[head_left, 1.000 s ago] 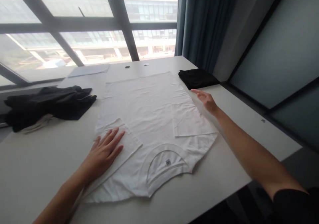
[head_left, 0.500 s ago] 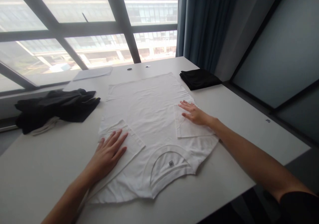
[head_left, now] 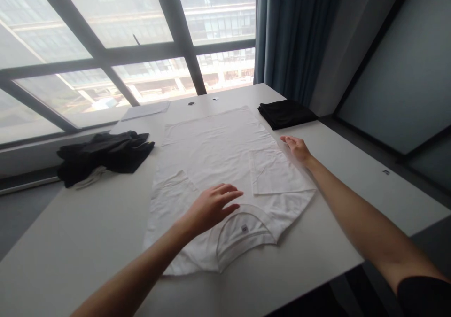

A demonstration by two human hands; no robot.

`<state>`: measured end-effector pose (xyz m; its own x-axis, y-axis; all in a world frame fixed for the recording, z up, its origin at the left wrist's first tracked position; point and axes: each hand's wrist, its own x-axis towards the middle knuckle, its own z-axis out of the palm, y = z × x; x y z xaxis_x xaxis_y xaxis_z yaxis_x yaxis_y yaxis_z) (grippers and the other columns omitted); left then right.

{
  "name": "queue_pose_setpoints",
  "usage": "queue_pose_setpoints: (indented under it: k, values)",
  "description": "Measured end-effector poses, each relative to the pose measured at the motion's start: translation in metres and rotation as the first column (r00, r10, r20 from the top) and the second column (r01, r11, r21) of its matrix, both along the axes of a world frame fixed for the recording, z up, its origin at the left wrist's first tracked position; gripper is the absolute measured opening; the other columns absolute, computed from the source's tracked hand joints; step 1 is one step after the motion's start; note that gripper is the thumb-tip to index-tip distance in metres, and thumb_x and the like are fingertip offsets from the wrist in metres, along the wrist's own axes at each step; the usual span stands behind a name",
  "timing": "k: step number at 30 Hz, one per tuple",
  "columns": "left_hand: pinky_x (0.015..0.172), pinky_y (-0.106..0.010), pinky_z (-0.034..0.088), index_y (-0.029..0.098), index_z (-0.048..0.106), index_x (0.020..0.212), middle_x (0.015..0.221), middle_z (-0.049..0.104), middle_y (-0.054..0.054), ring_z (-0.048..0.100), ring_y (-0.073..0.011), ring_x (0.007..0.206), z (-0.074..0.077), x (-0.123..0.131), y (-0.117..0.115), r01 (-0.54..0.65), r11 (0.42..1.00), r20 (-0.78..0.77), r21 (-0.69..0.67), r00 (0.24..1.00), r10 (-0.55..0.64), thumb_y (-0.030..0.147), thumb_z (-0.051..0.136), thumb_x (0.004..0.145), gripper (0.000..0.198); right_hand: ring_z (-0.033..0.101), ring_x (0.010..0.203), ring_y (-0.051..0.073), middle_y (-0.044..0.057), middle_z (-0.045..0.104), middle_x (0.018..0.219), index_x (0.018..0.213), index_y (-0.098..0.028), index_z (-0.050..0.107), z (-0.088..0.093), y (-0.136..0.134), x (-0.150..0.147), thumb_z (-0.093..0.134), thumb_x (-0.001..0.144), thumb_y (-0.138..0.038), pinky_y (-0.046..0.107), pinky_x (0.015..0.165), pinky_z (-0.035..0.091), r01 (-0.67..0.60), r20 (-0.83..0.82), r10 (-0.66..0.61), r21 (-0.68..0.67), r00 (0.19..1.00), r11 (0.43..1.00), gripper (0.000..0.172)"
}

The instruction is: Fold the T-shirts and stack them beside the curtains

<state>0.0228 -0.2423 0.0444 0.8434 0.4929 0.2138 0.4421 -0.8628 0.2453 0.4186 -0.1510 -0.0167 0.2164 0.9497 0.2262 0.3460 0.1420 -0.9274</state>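
A white T-shirt (head_left: pixel 218 159) lies flat on the table with its collar toward me and both sleeves turned inward over the body. My left hand (head_left: pixel 213 206) is above the shirt beside the collar, fingers stretched out and holding nothing; whether it touches the cloth I cannot tell. At the shirt's right side edge, near the folded-in right sleeve, is my right hand (head_left: pixel 298 150). It is turned on its side with its fingers extended toward the cloth, and no fabric shows between them.
On the white table (head_left: pixel 352 166), a neatly folded black cloth (head_left: pixel 287 113) lies at the back right. Crumpled dark clothing (head_left: pixel 105 155) sits at the left edge. A thin white sheet (head_left: pixel 146 110) is by the window, and a blue curtain (head_left: pixel 285 35) hangs behind.
My left hand has lifted off the left sleeve and moved right toward the collar. My right hand has slid off the right sleeve to the shirt's right edge. The view has shifted slightly.
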Motion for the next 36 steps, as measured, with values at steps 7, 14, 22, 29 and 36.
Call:
queue_pose_setpoints:
  k: [7,14,22,29,36]
  values:
    - [0.081,-0.032,0.057,0.02,0.067,0.111,0.117,0.067,-0.01,0.064,-0.021,0.101,-0.018,0.073,0.023,0.238,0.961,-0.078,0.14,0.97,-0.229,0.023,0.05,0.103,0.019,0.064,0.121,0.03,0.016,0.071,0.125,0.109,-0.016,0.073,-0.004,0.001,0.0,0.052,0.087,-0.072,0.049,0.11,0.043,0.015,-0.09,-0.016,-0.003,0.996,1.0,0.064]
    - [0.082,-0.034,0.055,0.017,0.064,0.1,0.104,0.068,-0.009,0.064,-0.02,0.094,-0.008,0.07,0.036,0.292,0.927,-0.09,0.236,0.956,-0.278,0.018,0.045,0.104,0.02,0.061,0.126,0.028,0.013,0.068,0.131,0.12,-0.016,0.071,0.002,0.002,0.0,0.052,0.091,-0.061,0.046,0.113,0.04,-0.081,-0.005,0.081,0.015,0.997,0.997,0.057]
    - [0.082,-0.034,0.053,0.02,0.064,0.103,0.106,0.069,-0.008,0.065,-0.0203,0.097,-0.005,0.067,0.035,0.33,0.926,-0.151,0.182,0.94,-0.305,0.017,0.05,0.101,0.014,0.039,0.146,0.026,0.005,0.044,0.157,0.143,-0.028,0.056,0.01,-0.011,-0.014,0.054,0.093,-0.04,0.048,0.121,0.026,-0.203,0.54,0.206,-0.065,0.816,0.977,0.051]
    - [0.079,-0.03,0.053,0.022,0.065,0.108,0.101,0.071,-0.005,0.068,-0.0178,0.087,-0.013,0.079,0.058,-0.092,0.992,0.108,-0.091,0.989,0.101,0.025,0.05,0.1,0.017,0.029,0.15,0.028,0.007,0.033,0.163,0.149,-0.028,0.048,0.009,-0.012,-0.018,0.055,0.094,-0.041,0.053,0.119,0.022,-0.217,0.697,0.266,-0.16,0.666,0.963,0.057]
    - [0.09,-0.031,0.048,0.017,0.067,0.112,0.107,0.07,-0.01,0.066,-0.022,0.099,-0.023,0.12,0.14,-0.542,0.822,-0.066,-0.174,0.839,0.539,0.032,0.062,0.093,0.025,0.031,0.15,0.026,0.008,0.033,0.162,0.15,-0.026,0.048,0.009,-0.013,-0.018,0.054,0.094,-0.042,0.05,0.119,0.024,-0.211,0.706,0.268,-0.169,0.655,0.963,0.058]
